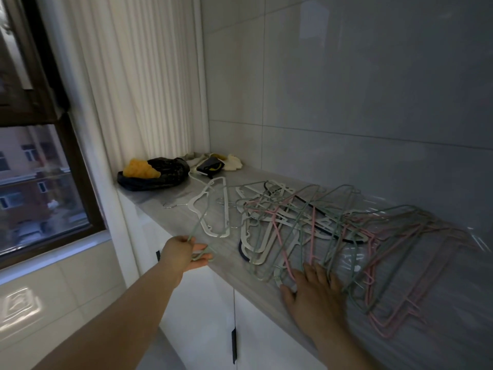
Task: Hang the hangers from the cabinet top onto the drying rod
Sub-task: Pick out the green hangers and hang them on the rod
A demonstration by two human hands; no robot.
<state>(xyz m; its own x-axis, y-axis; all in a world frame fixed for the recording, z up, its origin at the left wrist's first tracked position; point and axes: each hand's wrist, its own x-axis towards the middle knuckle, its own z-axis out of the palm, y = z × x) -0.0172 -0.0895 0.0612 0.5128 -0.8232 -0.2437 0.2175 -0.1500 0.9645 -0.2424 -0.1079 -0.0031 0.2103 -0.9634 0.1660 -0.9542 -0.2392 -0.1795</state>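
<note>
L grip (184,253) pinches green hanger (200,255) at cabinet top (229,265) edge; R grip (314,289) flat, fingers straight, on hanger pile (293,217).

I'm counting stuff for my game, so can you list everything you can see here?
hanger pile: many, too tangled to count; green, pink, white, dark; along the cabinet top
green hanger: one; green; left of the pile, in the left hand
cabinet top: one; grey; against the tiled wall
black bag: one; black; far left corner of the top
yellow lump: one; yellow; on the bag
cloths: a few; pale and dark; far end by the curtain
curtain: one; white; far corner
window: one; dark frame; left
cabinet doors: two; white; below the top
left hand: one; gripping the green hanger
right hand: one; flat on the pile, fingers straight
</note>
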